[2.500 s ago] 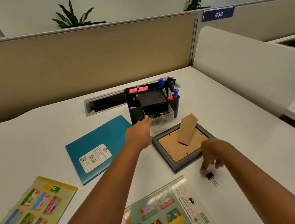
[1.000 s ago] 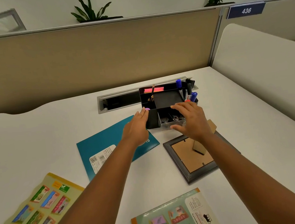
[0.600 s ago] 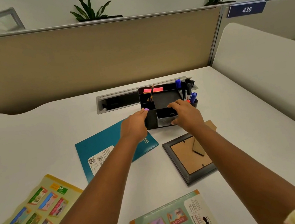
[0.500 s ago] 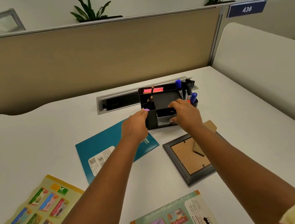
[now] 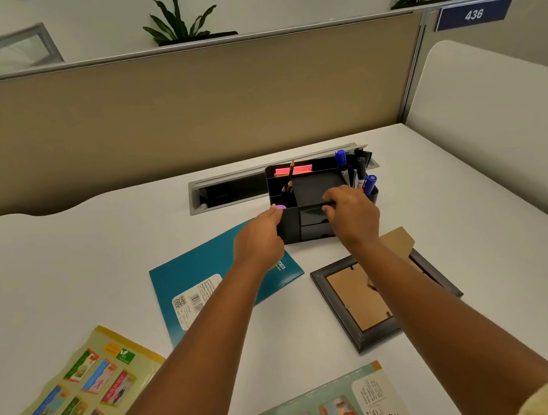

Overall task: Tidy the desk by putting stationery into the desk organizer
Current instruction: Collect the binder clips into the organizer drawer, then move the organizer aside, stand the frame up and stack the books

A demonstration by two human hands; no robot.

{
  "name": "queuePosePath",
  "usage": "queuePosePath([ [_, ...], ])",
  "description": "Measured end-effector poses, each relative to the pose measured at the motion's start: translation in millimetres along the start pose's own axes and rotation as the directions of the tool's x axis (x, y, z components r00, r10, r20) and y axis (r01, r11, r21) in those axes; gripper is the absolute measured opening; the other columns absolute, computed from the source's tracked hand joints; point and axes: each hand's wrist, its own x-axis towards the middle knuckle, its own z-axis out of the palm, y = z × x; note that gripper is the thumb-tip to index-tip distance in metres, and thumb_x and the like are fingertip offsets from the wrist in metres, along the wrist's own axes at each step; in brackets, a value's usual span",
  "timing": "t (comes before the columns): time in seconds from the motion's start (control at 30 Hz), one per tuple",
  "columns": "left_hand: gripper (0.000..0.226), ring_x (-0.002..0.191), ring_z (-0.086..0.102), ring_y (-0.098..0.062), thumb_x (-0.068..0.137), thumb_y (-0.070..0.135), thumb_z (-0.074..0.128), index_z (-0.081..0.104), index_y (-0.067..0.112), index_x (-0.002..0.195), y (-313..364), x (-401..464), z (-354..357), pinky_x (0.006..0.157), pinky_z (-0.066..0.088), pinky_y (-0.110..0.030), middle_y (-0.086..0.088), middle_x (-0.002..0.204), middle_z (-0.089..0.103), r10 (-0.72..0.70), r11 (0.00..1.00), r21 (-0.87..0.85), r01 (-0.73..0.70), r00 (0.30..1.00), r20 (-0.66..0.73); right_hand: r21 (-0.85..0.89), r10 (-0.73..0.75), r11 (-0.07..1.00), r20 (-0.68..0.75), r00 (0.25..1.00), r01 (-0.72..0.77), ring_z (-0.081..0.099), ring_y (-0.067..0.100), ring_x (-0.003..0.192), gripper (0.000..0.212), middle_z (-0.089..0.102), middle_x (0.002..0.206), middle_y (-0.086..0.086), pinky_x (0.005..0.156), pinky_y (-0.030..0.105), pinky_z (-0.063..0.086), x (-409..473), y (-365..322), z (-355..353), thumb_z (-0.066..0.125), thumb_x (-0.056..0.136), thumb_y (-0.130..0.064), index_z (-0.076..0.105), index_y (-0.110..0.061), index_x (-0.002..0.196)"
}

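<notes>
Left hand (image 5: 260,240) braces the organizer's (image 5: 312,195) left front corner, fingers straight against it. Organizer sits mid-desk (image 5: 66,267), long axis across, drawers facing us. Right hand (image 5: 353,216) curls over its front edge, gripping.

The desk organizer (image 5: 305,219) is black, with pink sticky notes (image 5: 294,170) at its back, blue-capped markers (image 5: 369,182) on its right and a small purple piece (image 5: 279,207) at its left front corner. The desk (image 5: 66,267) is white. A teal folder (image 5: 211,273) carries a white label printed with a barcode and a QR code. The picture frame (image 5: 378,336), face down, has a dark grey border and a brown cardboard backing. One booklet (image 5: 72,401) is yellow-green with small coloured picture panels; another booklet (image 5: 325,411) is pale green with an orange spine. The partition (image 5: 185,114) behind is beige, and its sign (image 5: 473,14) is dark blue with white numerals.
</notes>
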Motion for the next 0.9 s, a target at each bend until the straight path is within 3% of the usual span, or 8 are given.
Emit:
queuePosePath([
  [0.1, 0.053, 0.134, 0.044, -0.025, 0.094, 0.013, 0.052, 0.036, 0.026, 0.143, -8.4, -0.2, 7.1, 0.104, 0.043, -0.035, -0.001, 0.151, 0.037, -0.14, 0.931, -0.351, 0.1, 0.986, -0.092, 0.23, 0.087, 0.973, -0.365, 0.927, -0.001, 0.058, 0.024, 0.088, 0.016, 0.066, 0.091, 0.014, 0.067, 0.013, 0.039, -8.4, 12.4, -10.8, 0.053, 0.084, -0.004, 0.065, -0.006, 0.094],
  [0.17, 0.051, 0.133, 0.045, -0.028, 0.095, 0.015, 0.05, 0.036, 0.024, 0.143, -10.5, 3.0, 6.1, 0.102, 0.045, -0.04, -0.007, 0.15, 0.04, -0.328, 0.79, -0.568, 0.228, 0.942, -0.077, 0.415, 0.34, 0.9, -0.483, 0.807, -0.131, 0.056, 0.021, 0.089, 0.017, 0.065, 0.095, 0.016, 0.072, 0.018, 0.043, -5.5, 25.4, -19.3, 0.052, 0.083, -0.002, 0.063, -0.003, 0.095],
  [0.27, 0.051, 0.139, 0.034, -0.028, 0.097, 0.021, 0.046, 0.03, 0.021, 0.146, -8.9, 15.0, 5.3, 0.111, 0.036, -0.043, -0.006, 0.154, 0.03, -0.401, 0.596, -0.716, 0.363, 0.907, 0.126, 0.664, 0.72, 0.558, -0.088, 0.689, -0.498, 0.054, 0.025, 0.113, 0.028, 0.06, 0.121, 0.013, 0.09, 0.026, 0.042, 9.5, 46.7, -23.6, 0.046, 0.093, -0.019, 0.056, -0.006, 0.115],
  [0.33, 0.054, 0.142, 0.029, -0.027, 0.098, 0.029, 0.043, 0.025, 0.019, 0.148, -3.5, 22.2, 4.6, 0.116, 0.029, -0.044, -0.006, 0.156, 0.024, -0.374, 0.542, -0.73, 0.417, 0.897, 0.235, 0.636, 0.67, 0.341, 0.351, 0.654, -0.692, 0.042, 0.03, 0.128, 0.048, 0.046, 0.139, 0.012, 0.105, 0.036, 0.034, 17.7, 54.0, -23.4, 0.034, 0.095, -0.043, 0.043, -0.012, 0.132],
  [0.4, 0.057, 0.143, 0.025, -0.028, 0.098, 0.037, 0.04, 0.02, 0.019, 0.149, 2.2, 27.6, 4.9, 0.118, 0.025, -0.046, -0.007, 0.158, 0.02, -0.358, 0.511, -0.724, 0.464, 0.88, 0.312, 0.612, 0.538, 0.207, 0.58, 0.611, -0.763, 0.028, 0.033, 0.137, 0.063, 0.029, 0.15, 0.012, 0.113, 0.046, 0.023, 21.1, 53.3, -22.5, 0.025, 0.092, -0.055, 0.027, -0.016, 0.142],
  [0.53, 0.051, 0.14, 0.03, -0.027, 0.1, 0.039, 0.032, 0.026, 0.018, 0.146, 12.9, 33.9, 10.1, 0.117, 0.028, -0.041, -0.007, 0.153, 0.03, -0.322, 0.42, -0.761, 0.495, 0.865, 0.385, 0.573, 0.564, 0.171, 0.61, 0.557, -0.801, 0.025, 0.035, 0.138, 0.065, 0.025, 0.151, 0.012, 0.112, 0.051, 0.023, 24.7, 47.2, -14.1, 0.025, 0.092, -0.055, 0.023, -0.014, 0.143],
  [0.7, 0.059, 0.142, 0.027, -0.028, 0.097, 0.045, 0.036, 0.019, 0.022, 0.148, 14.9, 36.8, 17.9, 0.118, 0.025, -0.045, -0.006, 0.155, 0.027, -0.317, 0.419, -0.762, 0.494, 0.866, 0.388, 0.571, 0.645, 0.139, 0.568, 0.511, -0.809, 0.038, 0.032, 0.128, 0.041, 0.041, 0.14, 0.015, 0.108, 0.046, 0.031, 26.3, 43.2, -13.3, 0.03, 0.098, -0.029, 0.035, -0.009, 0.134],
  [0.9, 0.062, 0.142, 0.027, -0.03, 0.096, 0.046, 0.038, 0.016, 0.022, 0.149, 12.4, 40.2, 16.6, 0.114, 0.027, -0.043, -0.006, 0.155, 0.025, -0.311, 0.421, -0.772, 0.475, 0.876, 0.369, 0.551, 0.664, 0.216, 0.523, 0.535, -0.806, 0.043, 0.032, 0.124, 0.034, 0.049, 0.132, 0.017, 0.106, 0.046, 0.034, 36.5, 36.7, -19.3, 0.031, 0.098, -0.024, 0.042, -0.009, 0.126],
])
